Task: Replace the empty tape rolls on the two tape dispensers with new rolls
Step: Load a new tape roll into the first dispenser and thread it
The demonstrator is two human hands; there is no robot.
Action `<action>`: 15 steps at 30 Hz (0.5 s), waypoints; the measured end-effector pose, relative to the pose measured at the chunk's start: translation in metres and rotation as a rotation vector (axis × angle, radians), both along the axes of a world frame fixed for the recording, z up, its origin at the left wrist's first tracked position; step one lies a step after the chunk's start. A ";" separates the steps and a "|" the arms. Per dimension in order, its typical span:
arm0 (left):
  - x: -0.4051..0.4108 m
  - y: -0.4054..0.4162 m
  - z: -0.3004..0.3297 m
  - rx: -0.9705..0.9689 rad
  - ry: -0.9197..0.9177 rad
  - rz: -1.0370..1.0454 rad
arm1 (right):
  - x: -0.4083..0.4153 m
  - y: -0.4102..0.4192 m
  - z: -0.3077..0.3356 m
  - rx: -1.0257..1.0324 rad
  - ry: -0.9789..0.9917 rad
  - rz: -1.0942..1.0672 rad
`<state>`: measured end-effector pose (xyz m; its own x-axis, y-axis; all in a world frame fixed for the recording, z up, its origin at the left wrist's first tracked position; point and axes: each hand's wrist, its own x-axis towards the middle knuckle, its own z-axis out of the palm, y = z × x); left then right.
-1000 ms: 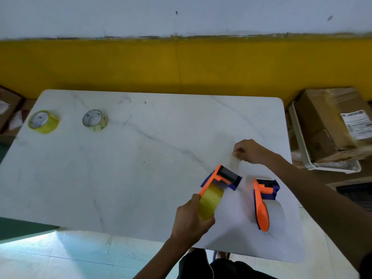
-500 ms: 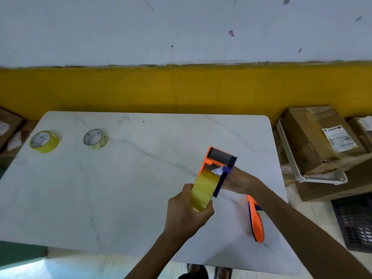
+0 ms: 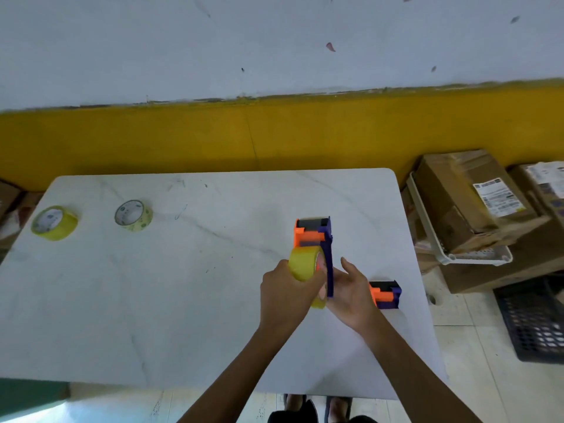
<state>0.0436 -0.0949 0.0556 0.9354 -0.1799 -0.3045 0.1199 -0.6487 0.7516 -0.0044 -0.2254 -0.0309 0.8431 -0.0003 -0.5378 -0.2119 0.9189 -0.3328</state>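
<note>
I hold an orange and purple tape dispenser (image 3: 316, 239) above the white marble table (image 3: 183, 300), its head pointing away from me. My left hand (image 3: 285, 296) grips the yellow tape roll (image 3: 303, 264) mounted on it. My right hand (image 3: 351, 290) presses against the dispenser's purple right side, fingers spread along it. A second orange and purple dispenser (image 3: 385, 294) lies on the table just right of my right hand, partly hidden by it. Two loose rolls lie at the far left: a yellow one (image 3: 54, 222) and a paler one (image 3: 133, 215).
Cardboard boxes (image 3: 467, 203) sit in a white tray (image 3: 433, 239) just past the table's right edge. A dark crate (image 3: 534, 325) stands on the floor below them. A yellow and white wall runs behind the table. My feet show under the near edge.
The dispenser has turned so its head points straight away and now stands upright. My right hand came from the table to its right side. The camera tilted up.
</note>
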 end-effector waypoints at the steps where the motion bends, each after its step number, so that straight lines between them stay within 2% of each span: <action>1: 0.003 -0.004 -0.005 0.021 0.032 0.001 | -0.002 0.005 -0.005 0.010 0.048 -0.009; 6: 0.003 -0.022 -0.028 0.144 0.111 -0.058 | -0.015 0.027 -0.034 0.072 0.345 -0.120; 15: -0.029 -0.035 -0.069 0.256 0.180 -0.102 | -0.050 0.041 -0.050 0.157 0.581 -0.118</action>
<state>0.0146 -0.1298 -0.0137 0.8435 -0.1658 -0.5109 0.1613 -0.8291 0.5354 -0.0548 -0.1846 -0.0806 0.4114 0.0404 -0.9106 -0.2118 0.9759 -0.0524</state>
